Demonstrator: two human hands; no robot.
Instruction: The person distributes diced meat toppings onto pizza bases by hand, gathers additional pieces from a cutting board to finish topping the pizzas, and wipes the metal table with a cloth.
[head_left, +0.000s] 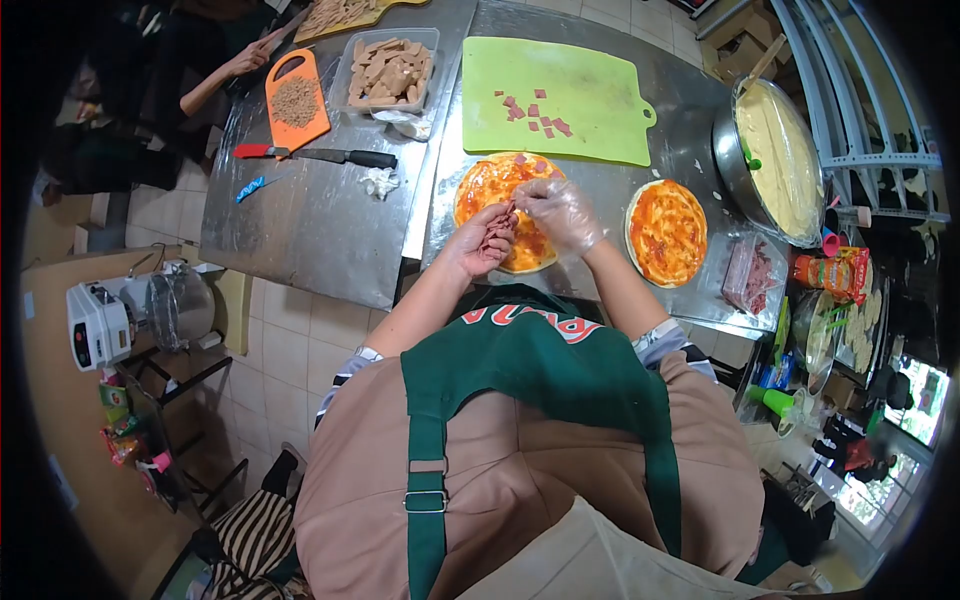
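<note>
My left hand (484, 241) is bare and cupped around several small pieces of chopped pink meat (499, 232). My right hand (560, 214) wears a clear plastic glove, and its fingers pinch at the meat beside the left fingertips. Beneath both hands lies a round pizza base (480, 184) spread with red sauce, with a few meat squares near its top edge. A second sauced pizza base (667, 233) rests to the right. Beyond the hands, a green cutting board (590, 90) carries scattered meat squares (535, 113).
A clear tub of chopped meat (750, 275) stands at the right edge near a large bowl (728, 150) of pale dough. On the left are knives (345, 157), an orange board (318, 122) with chopped bits, and a tub of sliced sausage (390, 75). Another person's hand (247, 60) reaches in there.
</note>
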